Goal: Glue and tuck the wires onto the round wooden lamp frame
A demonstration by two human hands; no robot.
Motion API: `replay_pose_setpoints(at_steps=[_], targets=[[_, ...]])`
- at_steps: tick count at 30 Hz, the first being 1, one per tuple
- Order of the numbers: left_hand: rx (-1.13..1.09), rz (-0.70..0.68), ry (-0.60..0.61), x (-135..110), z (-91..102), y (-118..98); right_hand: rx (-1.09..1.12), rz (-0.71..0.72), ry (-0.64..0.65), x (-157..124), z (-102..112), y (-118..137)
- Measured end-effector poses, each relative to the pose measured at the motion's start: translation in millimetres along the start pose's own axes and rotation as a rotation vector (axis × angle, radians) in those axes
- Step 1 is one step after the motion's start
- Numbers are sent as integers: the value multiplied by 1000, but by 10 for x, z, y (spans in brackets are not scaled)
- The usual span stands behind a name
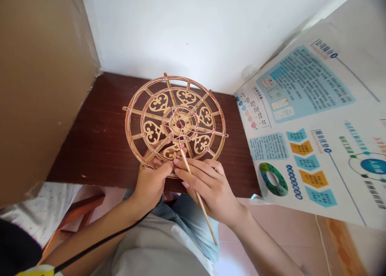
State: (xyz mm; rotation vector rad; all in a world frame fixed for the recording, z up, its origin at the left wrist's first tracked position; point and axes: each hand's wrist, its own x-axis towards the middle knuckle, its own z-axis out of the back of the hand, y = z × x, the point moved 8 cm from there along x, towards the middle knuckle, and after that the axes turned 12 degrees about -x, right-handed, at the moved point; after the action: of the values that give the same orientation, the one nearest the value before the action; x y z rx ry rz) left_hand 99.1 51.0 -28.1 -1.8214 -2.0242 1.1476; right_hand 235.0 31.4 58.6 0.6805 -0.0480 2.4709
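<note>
Wheel: round wooden lattice wheel (176, 78) lying on a dark wooden tabletop (90, 147), just inside the near edge
Thread: red thread (181, 137) looped around the hub and out along the spokes and rim
Left hand (150, 185): clenched on the wheel's 6 o'clock rim, fingers partly hidden behind the lattice
Right hand (208, 189): grasping a thin wooden stick (197, 193) between thumb and fingers, upper tip among the thread just below the hub
Left forearm (99, 237): crossed by a black cord (102, 242) (origin out of frame)
At 3 o'clock: printed poster (304, 83) with blue panels and Chinese text
At 9 o'clock: cardboard panel (45, 87)
At 12 o'clock: white wall (181, 30)
</note>
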Motion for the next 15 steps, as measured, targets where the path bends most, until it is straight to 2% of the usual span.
replay_pose_setpoints(at_steps=[6, 15], targets=[[-39, 34, -10, -34, 21, 7, -47, -162, -136, -94, 149, -238], [-47, 14, -40, -28, -16, -31, -59, -121, -128, -145, 178, -231]])
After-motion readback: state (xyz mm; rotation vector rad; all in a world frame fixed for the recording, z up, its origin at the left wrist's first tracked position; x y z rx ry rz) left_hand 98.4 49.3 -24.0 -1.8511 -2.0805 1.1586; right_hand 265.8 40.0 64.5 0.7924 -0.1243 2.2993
